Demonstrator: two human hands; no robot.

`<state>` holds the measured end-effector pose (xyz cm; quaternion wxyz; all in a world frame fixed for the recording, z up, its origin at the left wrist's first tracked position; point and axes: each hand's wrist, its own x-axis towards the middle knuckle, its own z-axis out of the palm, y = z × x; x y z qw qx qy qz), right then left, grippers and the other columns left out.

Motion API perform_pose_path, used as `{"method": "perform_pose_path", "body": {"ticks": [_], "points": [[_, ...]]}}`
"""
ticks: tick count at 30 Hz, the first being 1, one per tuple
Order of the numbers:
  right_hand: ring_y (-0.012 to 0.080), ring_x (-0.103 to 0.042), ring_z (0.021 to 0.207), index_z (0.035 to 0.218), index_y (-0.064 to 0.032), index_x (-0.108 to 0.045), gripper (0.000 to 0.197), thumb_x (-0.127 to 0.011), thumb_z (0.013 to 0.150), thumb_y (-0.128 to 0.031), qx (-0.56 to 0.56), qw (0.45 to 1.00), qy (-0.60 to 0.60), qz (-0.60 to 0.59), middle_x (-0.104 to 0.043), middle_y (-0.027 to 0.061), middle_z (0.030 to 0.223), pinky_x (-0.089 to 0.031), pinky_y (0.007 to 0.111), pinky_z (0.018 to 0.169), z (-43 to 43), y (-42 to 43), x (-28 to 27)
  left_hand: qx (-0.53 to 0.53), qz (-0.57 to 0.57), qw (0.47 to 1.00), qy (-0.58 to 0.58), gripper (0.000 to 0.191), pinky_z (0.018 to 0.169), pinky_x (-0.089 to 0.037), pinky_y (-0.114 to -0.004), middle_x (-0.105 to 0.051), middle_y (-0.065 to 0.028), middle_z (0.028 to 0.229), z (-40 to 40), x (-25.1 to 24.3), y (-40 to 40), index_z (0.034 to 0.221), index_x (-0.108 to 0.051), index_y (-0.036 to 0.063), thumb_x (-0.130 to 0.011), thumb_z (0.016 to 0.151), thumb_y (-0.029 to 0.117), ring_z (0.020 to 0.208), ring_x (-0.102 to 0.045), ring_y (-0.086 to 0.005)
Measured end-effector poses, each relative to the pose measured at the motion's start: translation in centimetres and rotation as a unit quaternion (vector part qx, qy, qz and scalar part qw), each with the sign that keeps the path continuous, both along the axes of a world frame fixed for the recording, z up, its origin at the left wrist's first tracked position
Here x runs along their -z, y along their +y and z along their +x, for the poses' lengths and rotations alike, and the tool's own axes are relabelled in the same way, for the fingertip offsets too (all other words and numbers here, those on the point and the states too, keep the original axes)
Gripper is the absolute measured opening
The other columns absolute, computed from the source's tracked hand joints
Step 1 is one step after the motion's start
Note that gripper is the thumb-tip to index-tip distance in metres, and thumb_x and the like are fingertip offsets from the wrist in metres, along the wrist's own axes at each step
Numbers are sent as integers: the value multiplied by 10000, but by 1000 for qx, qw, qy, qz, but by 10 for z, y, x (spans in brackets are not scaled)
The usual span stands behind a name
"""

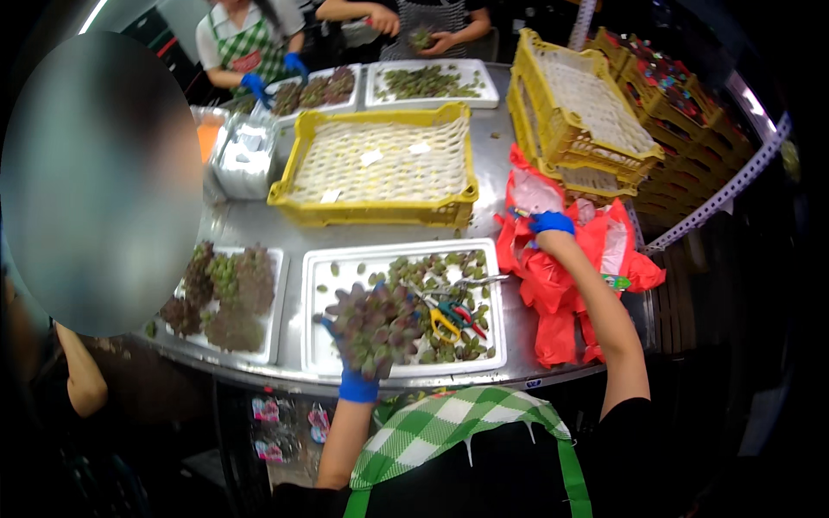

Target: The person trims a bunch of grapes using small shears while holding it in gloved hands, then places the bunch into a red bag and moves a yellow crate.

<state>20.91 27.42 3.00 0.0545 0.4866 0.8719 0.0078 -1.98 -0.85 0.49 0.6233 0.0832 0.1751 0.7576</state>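
Note:
My left hand (pixel 358 386), in a blue glove, holds up a cluster of purple-green succulent rosettes (pixel 375 330). The cluster hides most of my fingers. Beneath it lies a white foam tray (pixel 405 245) with many loose succulent leaves (pixel 453 351). Metal-bladed scissors with yellow handles (pixel 444 325) and a cutting tool with teal and red handles (pixel 461 313) rest on the leaves. To the right, my right hand (pixel 550 223), also blue-gloved, reaches into crumpled red plastic bags (pixel 550 278). A small pale item shows by its fingertips, too small to name; the grip is unclear.
A yellow plastic crate (pixel 375 210) with white netting stands beyond the tray. More yellow crates (pixel 570 129) are stacked at right. Foam trays of succulents (pixel 236 278) lie left and far (pixel 431 97). Clear plastic containers (pixel 246 162) stand left. Other people work around the metal table (pixel 249 223).

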Motion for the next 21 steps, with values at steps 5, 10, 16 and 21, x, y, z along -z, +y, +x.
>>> {"method": "perform_pose_path", "body": {"ticks": [5,10,16,21], "points": [[327,-509,854,1100,-77,-475,458,-598,658,-82,-49,958,256,120,-505,157,966,-426,349,727,6,-10,7,29,175,973,-146,971,938,-242,-506,-187,-170,1324,8,-14,9,1288,-237,142,-291,571,794,1172,-249,-380],[308,-483,901,1106,-99,-469,499,-592,630,-17,-171,903,388,74,-491,141,995,-406,348,770,-41,-83,-13,5,150,989,-10,948,958,-231,-492,-193,-149,1325,5,-8,2,1302,-185,133,-367,603,747,1183,-251,-352],[316,-478,846,1152,-64,-412,596,-659,623,-184,-182,921,325,-116,-461,172,974,-418,350,725,-60,-157,50,-60,-15,998,25,734,951,-284,-427,-264,-86,1307,-8,20,-12,1287,-219,136,-350,742,610,1170,-305,-276],[325,-472,898,1144,-74,-417,585,-658,629,-214,-152,924,319,-144,-448,177,1024,-414,370,753,-54,-154,62,-35,-87,992,84,643,967,-253,-423,-296,-91,1289,-37,50,-24,1269,-262,106,-377,791,520,1172,-302,-273]]}}
